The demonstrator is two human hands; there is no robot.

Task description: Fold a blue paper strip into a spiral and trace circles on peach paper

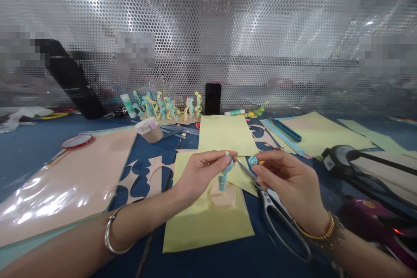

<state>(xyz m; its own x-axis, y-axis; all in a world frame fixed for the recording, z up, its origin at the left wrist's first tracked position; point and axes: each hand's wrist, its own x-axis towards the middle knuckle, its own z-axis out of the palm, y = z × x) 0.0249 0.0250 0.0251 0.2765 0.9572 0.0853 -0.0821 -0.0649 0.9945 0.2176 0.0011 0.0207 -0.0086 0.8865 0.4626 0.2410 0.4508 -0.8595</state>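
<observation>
Blue paper strip (223, 178) upright, long axis vertical, gripped in left hand (202, 176) fingers; right hand (288, 178) fingers pinching blue curl (252, 161); scissors (272, 208) just below.

Our left hand (200, 178) pinches a curled blue paper strip (222, 181) above yellow paper (208, 230). Our right hand (289, 180) grips a small blue paper roll (252, 161), with scissors (272, 208) just below.

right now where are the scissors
In the head view, the silver scissors lie right of centre beneath the person's right hand, their blades reaching over the yellow paper.
</observation>
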